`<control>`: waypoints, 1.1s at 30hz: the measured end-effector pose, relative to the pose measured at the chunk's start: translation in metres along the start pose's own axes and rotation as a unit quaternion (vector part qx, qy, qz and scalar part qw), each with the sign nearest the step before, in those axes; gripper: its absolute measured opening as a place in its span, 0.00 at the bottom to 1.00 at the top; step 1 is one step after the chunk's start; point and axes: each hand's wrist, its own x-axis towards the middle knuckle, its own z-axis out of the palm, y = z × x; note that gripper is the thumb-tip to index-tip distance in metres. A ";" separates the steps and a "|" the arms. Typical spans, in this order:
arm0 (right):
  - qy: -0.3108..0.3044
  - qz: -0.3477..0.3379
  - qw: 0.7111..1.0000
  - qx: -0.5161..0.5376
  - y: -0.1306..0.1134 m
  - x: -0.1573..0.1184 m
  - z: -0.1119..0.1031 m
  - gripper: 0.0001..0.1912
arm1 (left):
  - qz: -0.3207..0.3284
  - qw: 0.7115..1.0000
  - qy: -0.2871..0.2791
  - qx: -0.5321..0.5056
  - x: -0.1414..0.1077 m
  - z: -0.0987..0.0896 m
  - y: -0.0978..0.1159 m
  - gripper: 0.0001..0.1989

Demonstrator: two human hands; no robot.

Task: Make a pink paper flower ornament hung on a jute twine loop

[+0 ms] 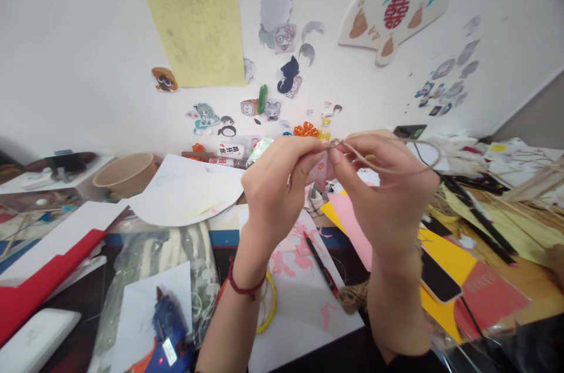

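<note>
My left hand (282, 185) and my right hand (388, 185) are raised together above the desk, fingertips nearly touching. Between them hangs a small pink translucent piece (321, 171) with a reddish mark, its top pinched in my left fingers. My right thumb and fingers close on a thin beige cord (374, 166) at the top of the pink piece; the cord loops out to the right past the hand. The exact join of cord and pink piece is partly covered by fingertips.
A blue glue gun (170, 320) lies on white paper at lower left. Pink scraps (291, 258), a twine bundle (352, 298) and yellow-handled scissors or a ring (269, 305) lie below the hands. A phone (440, 276) rests at right; a brown bowl (126, 176) stands at left.
</note>
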 end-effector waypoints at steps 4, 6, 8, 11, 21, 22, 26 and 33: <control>-0.014 0.036 0.998 0.051 0.001 0.002 -0.001 0.04 | -0.002 1.000 0.000 0.009 0.000 0.002 0.001 0.08; -0.017 0.048 0.997 0.065 0.003 0.002 -0.001 0.03 | -0.006 1.000 0.000 0.011 0.000 0.003 0.001 0.07; -0.023 0.050 0.996 0.072 0.005 0.003 -0.001 0.02 | -0.007 1.000 -0.001 0.014 0.000 0.004 0.001 0.06; -0.033 0.034 0.995 0.082 0.007 0.003 0.000 0.03 | -0.006 1.000 -0.002 0.026 0.000 0.004 0.002 0.05; -0.027 0.075 0.989 0.126 0.011 0.005 -0.008 0.08 | -0.002 0.999 -0.049 0.016 0.002 0.000 -0.001 0.04; -0.020 0.079 0.989 0.125 0.010 0.005 -0.008 0.09 | 0.003 0.999 -0.052 0.013 0.002 -0.001 -0.001 0.04; -0.013 0.103 0.985 0.140 0.010 0.005 -0.010 0.14 | -0.014 0.997 -0.077 -0.005 0.002 -0.002 -0.001 0.03; 0.002 0.090 0.983 0.160 0.010 0.005 -0.011 0.01 | -0.156 0.974 -0.089 -0.141 -0.003 0.005 -0.003 0.07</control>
